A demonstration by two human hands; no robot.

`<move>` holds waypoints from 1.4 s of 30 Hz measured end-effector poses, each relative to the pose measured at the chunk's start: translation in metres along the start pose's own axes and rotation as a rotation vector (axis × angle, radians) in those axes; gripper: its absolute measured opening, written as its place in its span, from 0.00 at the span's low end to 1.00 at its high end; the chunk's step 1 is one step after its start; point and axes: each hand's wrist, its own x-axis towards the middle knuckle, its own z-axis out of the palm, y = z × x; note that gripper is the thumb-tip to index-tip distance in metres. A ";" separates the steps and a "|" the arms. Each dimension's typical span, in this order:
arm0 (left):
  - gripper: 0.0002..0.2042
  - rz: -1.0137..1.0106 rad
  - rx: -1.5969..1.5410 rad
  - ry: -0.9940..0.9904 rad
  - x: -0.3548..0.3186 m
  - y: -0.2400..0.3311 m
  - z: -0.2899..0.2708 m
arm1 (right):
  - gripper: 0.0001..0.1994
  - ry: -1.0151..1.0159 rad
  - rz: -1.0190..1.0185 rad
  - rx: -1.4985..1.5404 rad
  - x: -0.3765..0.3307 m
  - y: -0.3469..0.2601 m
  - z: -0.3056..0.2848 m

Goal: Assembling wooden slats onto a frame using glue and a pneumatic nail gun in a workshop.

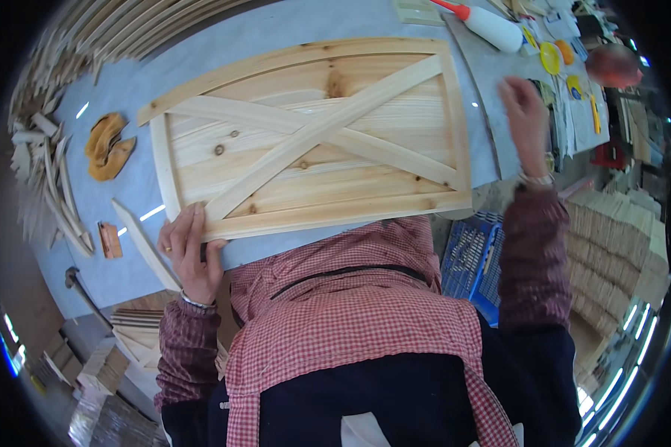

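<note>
Workshop bench w/ a pale blue-grey top (276,37), seen from above; wood stock all round. Far left: loose pile of thin wooden strips (48,186) on the bench edge, more long slats (134,26) stacked along the top left. Next over, a pair of tan work gloves (108,147) lying on the bench, and a small reddish block (109,240) nearer the front, just beside a single slat (145,246) lying at an angle.

Left hand (188,249) sits on the near left corner of the wooden panel (313,134), fingers flat on top, thumb under the edge, lightly gripping it. Panel lies flat mid-bench: pale pine boards in a frame w/ two crossed diagonal braces, near edge at the person's chest, checked shirt below.

Right of panel: white glue bottle (492,28) w/ red nozzle at the bench's far end, small yellow dish (550,57) beside it; contents too small to tell. Right hand (525,123) is raised at the bench's right edge, fingers loosely spread, holding nothing, well apart from the panel. Below it a blue plastic crate (470,257) on the floor; what's in it can't be made out. Far right: stacks of cut wooden pieces (611,253).
</note>
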 end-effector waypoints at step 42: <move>0.24 -0.036 -0.031 0.011 -0.006 -0.006 0.006 | 0.11 -0.588 0.430 0.139 0.006 -0.125 -0.044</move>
